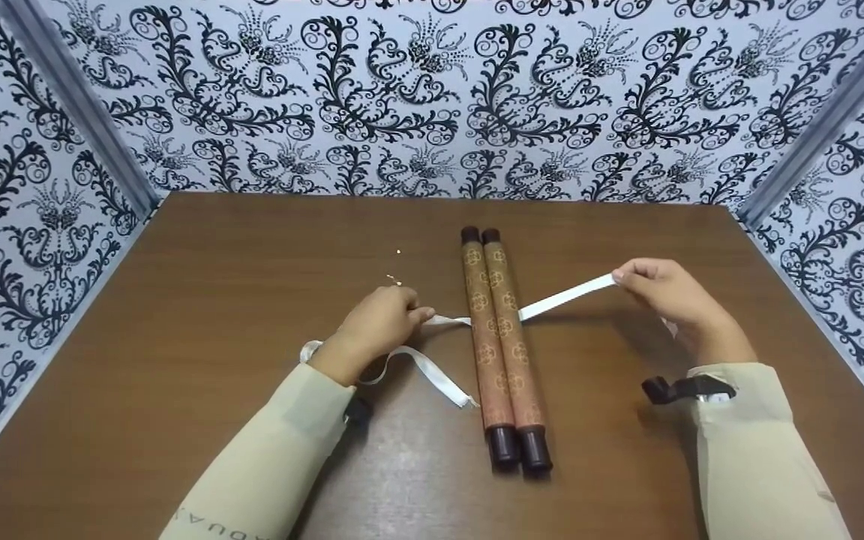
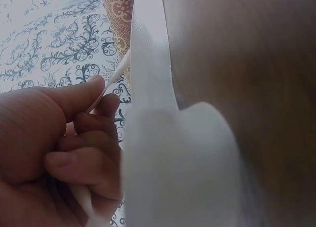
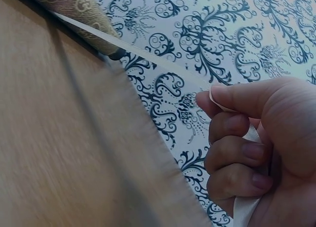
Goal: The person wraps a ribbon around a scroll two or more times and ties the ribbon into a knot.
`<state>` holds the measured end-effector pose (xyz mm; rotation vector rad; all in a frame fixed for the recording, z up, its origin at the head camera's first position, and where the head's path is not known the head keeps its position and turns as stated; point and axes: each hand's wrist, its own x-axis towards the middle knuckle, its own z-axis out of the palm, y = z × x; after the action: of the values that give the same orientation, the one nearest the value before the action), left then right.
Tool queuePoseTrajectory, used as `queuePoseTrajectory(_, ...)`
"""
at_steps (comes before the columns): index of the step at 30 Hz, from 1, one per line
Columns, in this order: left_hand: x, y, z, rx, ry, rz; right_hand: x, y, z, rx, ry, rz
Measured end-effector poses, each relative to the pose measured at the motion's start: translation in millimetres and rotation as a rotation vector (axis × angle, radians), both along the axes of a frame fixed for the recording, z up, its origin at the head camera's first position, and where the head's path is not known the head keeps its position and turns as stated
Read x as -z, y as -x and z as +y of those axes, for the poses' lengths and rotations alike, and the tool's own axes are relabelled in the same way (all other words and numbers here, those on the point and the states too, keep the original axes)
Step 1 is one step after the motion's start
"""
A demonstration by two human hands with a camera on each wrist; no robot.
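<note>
Two slim rods wrapped in patterned brocade, like a scroll (image 1: 493, 322), lie side by side on the table, with dark knobs at both ends. A white ribbon (image 1: 568, 298) comes out from under them on both sides. My left hand (image 1: 382, 325) pinches the ribbon between thumb and forefinger, left of the scroll. A loose length of ribbon (image 2: 153, 54) crosses close to the left wrist camera and hangs below that hand. To the right of the scroll, my right hand (image 1: 668, 296) pinches the other ribbon stretch, raised and taut; its tail passes through the curled fingers (image 3: 234, 155).
The brown wooden table (image 1: 252, 247) is enclosed by black-and-white patterned walls (image 1: 432, 97) at the back and sides. A frayed ribbon end (image 1: 466, 401) lies near the scroll's left side. Tiny pale specks (image 1: 394, 281) show beyond the left hand.
</note>
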<state>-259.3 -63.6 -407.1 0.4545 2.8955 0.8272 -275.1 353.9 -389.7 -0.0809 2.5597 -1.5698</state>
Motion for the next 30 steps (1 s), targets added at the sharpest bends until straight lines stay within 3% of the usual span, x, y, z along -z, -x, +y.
queuePoseTrajectory(5, 0.9, 0.6, 0.5, 0.001, 0.003, 0.017, -1.6, 0.1, 9, 0.012, 0.042, 0.013)
queuePoseTrajectory(17, 2.1, 0.8, 0.5, 0.002, 0.000, 0.031, -2.6, -1.7, 26, 0.107, 0.288, 0.018)
queuePoseTrajectory(30, -0.3, -0.1, 0.5, 0.002, -0.003, 0.016, -6.1, -2.6, 45, 0.219, 0.379, 0.042)
